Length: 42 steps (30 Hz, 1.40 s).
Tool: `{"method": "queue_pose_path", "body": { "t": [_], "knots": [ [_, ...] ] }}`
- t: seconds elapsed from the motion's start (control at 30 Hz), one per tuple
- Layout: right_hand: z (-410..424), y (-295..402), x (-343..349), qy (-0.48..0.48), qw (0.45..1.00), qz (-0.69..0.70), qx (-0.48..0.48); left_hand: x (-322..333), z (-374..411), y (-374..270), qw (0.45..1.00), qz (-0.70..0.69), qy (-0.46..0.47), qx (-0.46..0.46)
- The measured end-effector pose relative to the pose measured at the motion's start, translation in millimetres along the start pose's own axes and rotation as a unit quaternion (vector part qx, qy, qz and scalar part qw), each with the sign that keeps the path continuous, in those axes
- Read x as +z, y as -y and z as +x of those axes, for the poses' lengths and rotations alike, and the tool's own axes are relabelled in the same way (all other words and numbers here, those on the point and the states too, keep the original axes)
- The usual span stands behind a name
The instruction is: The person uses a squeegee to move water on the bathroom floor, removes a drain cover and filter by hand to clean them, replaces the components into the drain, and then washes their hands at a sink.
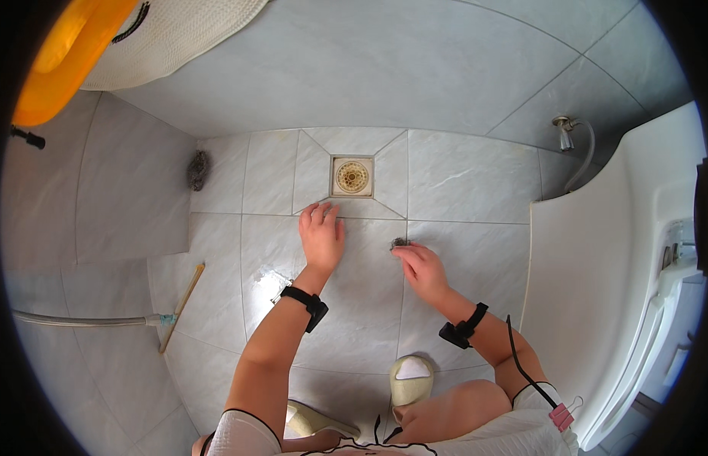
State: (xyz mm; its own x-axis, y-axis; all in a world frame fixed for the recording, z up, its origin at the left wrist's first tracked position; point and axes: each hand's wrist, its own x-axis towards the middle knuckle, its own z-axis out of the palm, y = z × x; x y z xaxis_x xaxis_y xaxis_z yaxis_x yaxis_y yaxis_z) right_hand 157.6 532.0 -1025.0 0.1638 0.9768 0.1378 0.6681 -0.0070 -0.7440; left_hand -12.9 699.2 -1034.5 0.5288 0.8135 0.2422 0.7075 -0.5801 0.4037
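A square floor drain (pixel 352 196) with a yellowed round strainer (pixel 352 176) lies in the grey tiled floor before me. My left hand (pixel 322 239) is just below its near left edge, palm down, fingers a little apart and nothing visible in them. The fingertips are close to the floor; whether they touch it cannot be told. Further right, my right hand (pixel 425 271) pinches a small dark tangled clump (pixel 399 244), perhaps hair or steel wool, between thumb and fingers low over the tiles. A larger dark tangled clump (pixel 199 171) sits against the wall at the left.
A white bathtub (pixel 582 273) lines the right side, with a metal valve (pixel 565 137) and hose behind it. A braided hose (pixel 86 319) and a thin yellowish strip (pixel 183 308) are at the left. An orange and white item (pixel 177 40) overhangs the upper left.
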Motion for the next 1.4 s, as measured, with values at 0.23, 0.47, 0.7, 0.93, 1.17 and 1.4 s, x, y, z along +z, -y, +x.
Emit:
{"method": "queue_pose_path", "body": {
  "t": [0.23, 0.47, 0.7, 0.93, 1.17, 1.4],
  "knots": [
    [4, 15, 6, -0.031, 0.988, 0.1, 0.115, 10, 42, -9, 0.999, 0.023, 0.023, 0.044],
    [7, 25, -15, -0.014, 0.998, -0.067, 0.005, 30, 64, -14, 0.991, 0.093, 0.077, 0.061],
    [3, 24, -24, -0.015, 0.997, -0.079, 0.013, 34, 67, -10, 0.996, 0.058, 0.035, 0.058],
    [4, 17, -23, -0.01, 0.997, -0.081, -0.005, 50, 86, 8, 0.992, 0.095, 0.005, 0.079],
    [2, 13, -21, -0.019, 0.996, -0.081, -0.004, 41, 100, -4, 0.991, 0.073, 0.098, 0.052],
    [6, 15, -19, -0.017, 0.998, -0.063, 0.005, 47, 99, 15, 0.992, 0.021, 0.052, 0.111]
  ]
}}
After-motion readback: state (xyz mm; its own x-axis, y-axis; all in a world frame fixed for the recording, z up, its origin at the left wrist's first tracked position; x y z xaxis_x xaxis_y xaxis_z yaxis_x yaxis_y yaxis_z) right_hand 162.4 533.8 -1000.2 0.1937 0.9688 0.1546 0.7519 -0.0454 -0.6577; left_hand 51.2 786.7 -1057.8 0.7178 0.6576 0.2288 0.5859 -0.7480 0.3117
